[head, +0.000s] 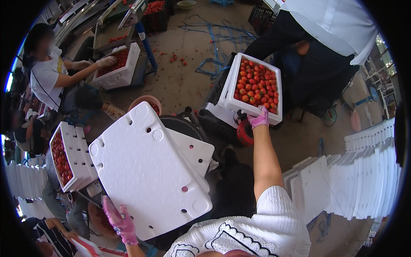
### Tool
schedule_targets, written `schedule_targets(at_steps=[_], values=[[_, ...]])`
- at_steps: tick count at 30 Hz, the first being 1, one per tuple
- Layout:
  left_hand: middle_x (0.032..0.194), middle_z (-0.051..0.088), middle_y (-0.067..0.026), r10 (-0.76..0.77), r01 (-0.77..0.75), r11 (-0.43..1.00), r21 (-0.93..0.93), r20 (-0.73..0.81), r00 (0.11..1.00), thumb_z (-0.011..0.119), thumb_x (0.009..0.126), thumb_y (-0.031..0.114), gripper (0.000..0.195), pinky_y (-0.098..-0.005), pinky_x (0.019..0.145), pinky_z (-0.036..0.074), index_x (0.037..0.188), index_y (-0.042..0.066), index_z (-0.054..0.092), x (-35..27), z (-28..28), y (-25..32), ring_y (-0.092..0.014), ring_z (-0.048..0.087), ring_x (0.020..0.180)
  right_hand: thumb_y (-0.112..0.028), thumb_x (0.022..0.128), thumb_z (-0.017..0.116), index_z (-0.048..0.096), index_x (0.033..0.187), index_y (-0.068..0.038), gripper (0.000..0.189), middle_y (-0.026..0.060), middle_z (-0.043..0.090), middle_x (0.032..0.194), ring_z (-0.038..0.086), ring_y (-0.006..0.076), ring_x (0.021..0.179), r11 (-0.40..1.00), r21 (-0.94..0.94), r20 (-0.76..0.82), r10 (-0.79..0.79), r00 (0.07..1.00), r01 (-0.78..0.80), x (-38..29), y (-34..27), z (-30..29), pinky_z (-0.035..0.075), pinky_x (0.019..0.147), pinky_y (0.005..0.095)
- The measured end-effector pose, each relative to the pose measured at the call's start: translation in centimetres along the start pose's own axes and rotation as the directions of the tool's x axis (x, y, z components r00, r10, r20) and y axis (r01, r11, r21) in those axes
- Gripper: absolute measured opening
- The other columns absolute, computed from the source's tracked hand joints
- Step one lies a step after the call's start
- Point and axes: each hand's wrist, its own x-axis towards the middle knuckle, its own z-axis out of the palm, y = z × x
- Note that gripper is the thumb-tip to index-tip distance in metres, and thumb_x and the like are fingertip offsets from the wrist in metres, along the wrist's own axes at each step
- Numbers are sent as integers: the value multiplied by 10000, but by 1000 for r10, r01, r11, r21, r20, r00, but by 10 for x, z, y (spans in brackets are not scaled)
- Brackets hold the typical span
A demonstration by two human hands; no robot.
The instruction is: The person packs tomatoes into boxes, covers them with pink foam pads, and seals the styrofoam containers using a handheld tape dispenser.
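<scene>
A white foam lid (154, 173) lies in front of me, overlapping a second white foam piece (196, 149). My left hand (122, 223), in a pink patterned glove, is at the lid's lower left edge with its fingers extended; whether it grips the edge is unclear. My right arm reaches forward, and my right hand (259, 117), gloved the same way, holds the near rim of a white foam box (229, 93) filled with small red tomatoes (257, 83). Part of my right thumb and fingers is hidden at the rim.
Another foam box of tomatoes (80, 160) stands at the left. Stacked foam lids (362, 176) are at the right. A person in a white shirt (334, 25) stands beyond the held box; a seated co-worker (48, 77) handles tomatoes. Blue straps (213, 48) lie on the floor.
</scene>
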Motion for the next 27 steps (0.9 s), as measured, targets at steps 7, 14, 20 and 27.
schedule_targets(at_steps=[7, 14, 20, 27], values=[[1309, 497, -228, 645, -328, 755, -567, 554, 527, 691, 834, 227, 613, -389, 996, 415, 1339, 10, 418, 85, 89, 221, -340, 501, 1210, -258, 784, 640, 559, 889, -131, 184, 78, 538, 1009, 516, 319, 1029, 984, 105, 26, 139, 990, -141, -97, -21, -32, 476, 832, 575], [850, 660, -69, 102, 550, 802, -235, 960, 261, 742, 691, 113, 192, -324, 746, 486, 866, 43, 703, 80, 398, 234, -197, 612, 808, -214, 831, 618, 540, 995, -133, 199, 99, 548, 1089, 543, 344, 1010, 990, 37, 14, 136, 991, -136, -143, -8, -74, 470, 825, 633], [783, 616, -69, -58, 622, 782, -38, 989, 133, 737, 635, 58, 300, -371, 536, 463, 922, 92, 655, 54, 361, 247, -230, 585, 641, -123, 826, 587, 531, 1023, -45, 219, 120, 559, 1076, 570, 326, 988, 995, -43, 71, 93, 993, -90, -178, -36, -93, 510, 855, 497], [866, 604, -129, 36, 755, 550, -358, 913, 407, 693, 651, -49, 771, -374, 578, 522, 1337, 62, 360, 17, 313, 260, -229, 620, 695, -138, 840, 582, 546, 1017, -73, 192, 107, 530, 1097, 553, 307, 997, 999, 41, 171, -26, 985, 19, -218, -50, -112, 517, 821, 508]])
